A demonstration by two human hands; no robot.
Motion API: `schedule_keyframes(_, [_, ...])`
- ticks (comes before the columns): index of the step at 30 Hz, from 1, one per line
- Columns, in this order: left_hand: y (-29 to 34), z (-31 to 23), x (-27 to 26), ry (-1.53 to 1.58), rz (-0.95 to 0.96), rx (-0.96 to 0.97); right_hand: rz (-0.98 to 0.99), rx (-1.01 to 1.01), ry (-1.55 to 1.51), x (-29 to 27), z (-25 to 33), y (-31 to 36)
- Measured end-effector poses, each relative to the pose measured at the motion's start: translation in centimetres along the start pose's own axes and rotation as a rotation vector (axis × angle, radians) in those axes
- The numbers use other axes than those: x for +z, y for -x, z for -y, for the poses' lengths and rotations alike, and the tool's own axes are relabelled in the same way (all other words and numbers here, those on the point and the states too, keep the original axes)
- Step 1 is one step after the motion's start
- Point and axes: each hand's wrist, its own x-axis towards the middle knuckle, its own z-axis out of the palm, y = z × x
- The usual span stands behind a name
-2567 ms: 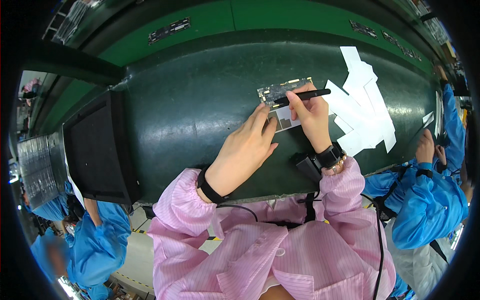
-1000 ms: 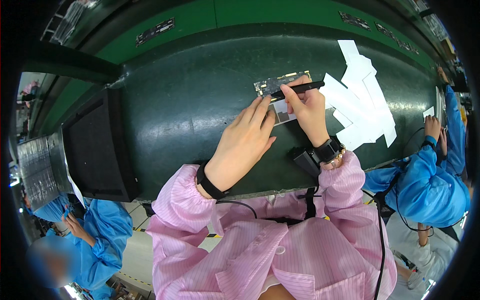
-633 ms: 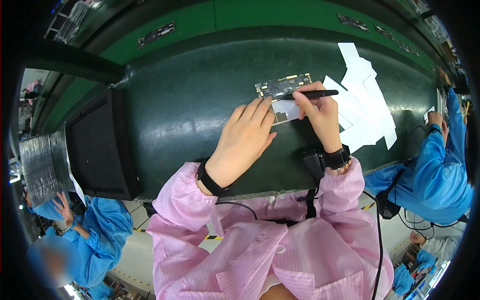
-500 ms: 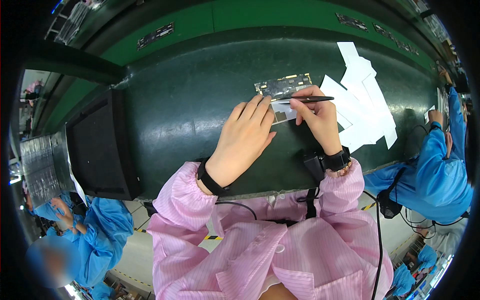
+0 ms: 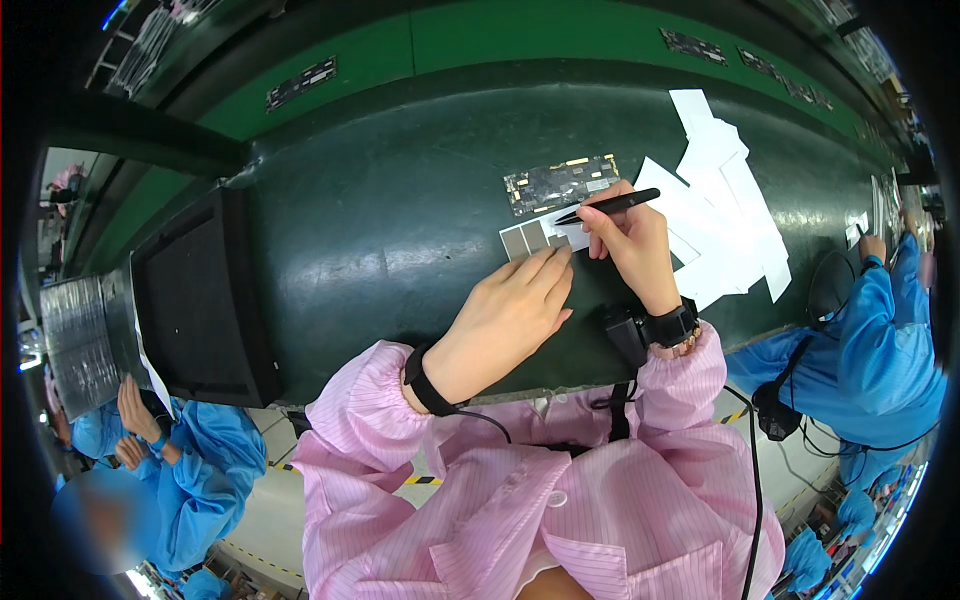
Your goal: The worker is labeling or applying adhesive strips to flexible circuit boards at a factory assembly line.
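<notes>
My left hand (image 5: 505, 315) rests flat on the dark green belt (image 5: 380, 220), its fingertips pressing the near edge of a white sheet of small grey pads (image 5: 532, 238). My right hand (image 5: 628, 243) grips black tweezers (image 5: 612, 205), whose tip touches the right end of that sheet. Just beyond the sheet lies a green circuit board (image 5: 560, 182). Both wrists wear black straps, and my sleeves are pink.
Several white paper strips (image 5: 720, 200) are spread to the right of my hands. A black tray (image 5: 200, 300) stands at the left edge of the belt. Other people in blue coats sit at the lower left (image 5: 170, 470) and at the right (image 5: 870, 330).
The sheet of pads has come toward me, off the circuit board, with both hands following it. The board now lies uncovered beyond them.
</notes>
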Motion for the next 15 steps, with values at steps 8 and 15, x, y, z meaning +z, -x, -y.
schedule_keyframes(8, [0.14, 0.19, 0.42, -0.048, 0.0, -0.021, 0.053, -0.055, 0.136, 0.04, 0.47, 0.17])
schedule_keyframes(15, [0.11, 0.19, 0.37, -0.056, 0.007, -0.028, 0.014, -0.046, 0.14, 0.08, 0.56, 0.11])
